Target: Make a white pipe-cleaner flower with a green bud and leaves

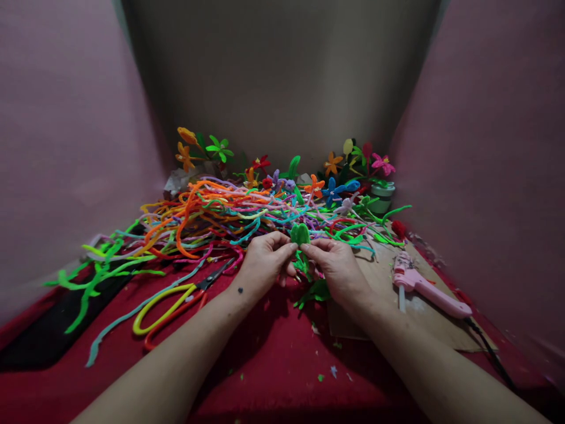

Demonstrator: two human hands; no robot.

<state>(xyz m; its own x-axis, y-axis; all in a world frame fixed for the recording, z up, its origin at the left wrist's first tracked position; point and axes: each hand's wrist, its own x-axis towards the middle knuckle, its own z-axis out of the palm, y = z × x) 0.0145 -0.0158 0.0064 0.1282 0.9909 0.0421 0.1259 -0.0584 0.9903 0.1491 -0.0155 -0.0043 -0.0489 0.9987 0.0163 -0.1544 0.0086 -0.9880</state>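
Between my two hands, over the middle of the red cloth, is a green pipe-cleaner leaf standing upright. My left hand pinches its left edge between thumb and fingers. On the other edge, my right hand pinches it the same way. More green fuzzy pieces hang or lie just below the fingers; whether they join the leaf I cannot tell. Beyond the hands spreads a tangled heap of coloured pipe cleaners. Scissors with yellow and orange handles lie left of my left hand.
A pink glue gun rests on a cardboard sheet at right, its cord running to the front. Pipe-cleaner flowers stand along the back near a green-lidded jar. Green stems cross a black flat object at left.
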